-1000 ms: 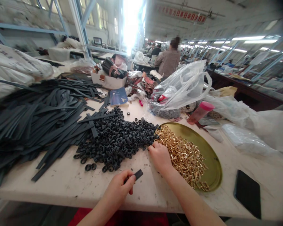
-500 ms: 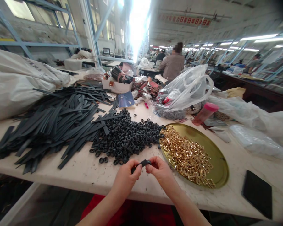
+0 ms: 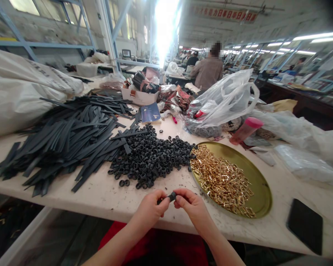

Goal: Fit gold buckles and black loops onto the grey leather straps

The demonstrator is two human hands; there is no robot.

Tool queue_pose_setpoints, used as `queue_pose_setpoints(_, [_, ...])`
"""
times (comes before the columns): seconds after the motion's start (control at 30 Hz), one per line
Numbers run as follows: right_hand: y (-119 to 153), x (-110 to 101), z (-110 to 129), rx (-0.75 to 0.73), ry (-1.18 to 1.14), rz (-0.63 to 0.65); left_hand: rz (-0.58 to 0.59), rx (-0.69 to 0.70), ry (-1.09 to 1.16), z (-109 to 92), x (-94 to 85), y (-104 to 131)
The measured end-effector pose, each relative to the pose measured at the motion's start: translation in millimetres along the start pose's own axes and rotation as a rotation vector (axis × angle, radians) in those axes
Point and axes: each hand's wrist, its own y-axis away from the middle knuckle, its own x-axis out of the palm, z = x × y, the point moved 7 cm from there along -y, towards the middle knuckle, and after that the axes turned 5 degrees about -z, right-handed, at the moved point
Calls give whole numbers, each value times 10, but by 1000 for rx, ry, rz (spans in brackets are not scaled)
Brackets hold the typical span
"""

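Between the fingertips of both hands, near the table's front edge, is a short dark strap (image 3: pixel 172 197); part of it is hidden by the fingers. My left hand (image 3: pixel 152 207) pinches its left end, thumb against forefinger. At the other end, my right hand (image 3: pixel 191 206) is closed on the strap with thumb and fingers. Just beyond the hands lies a heap of small black loops (image 3: pixel 155 159). To the right, a round gold-coloured tray (image 3: pixel 252 170) bears many gold metal buckles (image 3: pixel 224 181). Long black strips (image 3: pixel 83 136) are piled to the left.
A black phone (image 3: pixel 305 225) lies at the right front. Behind the tray stand a pink-lidded jar (image 3: pixel 245 131) and a clear plastic bag (image 3: pixel 222 99). A blue booklet (image 3: pixel 151 112) and a white box (image 3: pixel 140 96) are farther back; a large white sack (image 3: pixel 24 88) is at left.
Both hands remain together, slightly lower, and the dark strap has been turned between the fingers, showing a narrower side. The whole view has shifted a little.
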Motion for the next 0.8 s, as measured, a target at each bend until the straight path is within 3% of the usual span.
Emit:
queue_pose_setpoints(0.13, [8,66,-17,82,-67,51,-32,56,4,-49,-33,20])
queue_pose_setpoints(0.3, [40,116,2,118,-95,15,54,73,94,-82,-32,97])
queue_pose_setpoints(0.53, [209,216,44,36,-193,95,28,28,119,-37,-59,148])
queue_pose_setpoints(0.67, [308,220,-95,191,-280,89,32,51,104,-59,-38,247])
queue_pose_setpoints(0.8, [445,340,-176,343,-430,255,-1,35,-119,-58,-74,337])
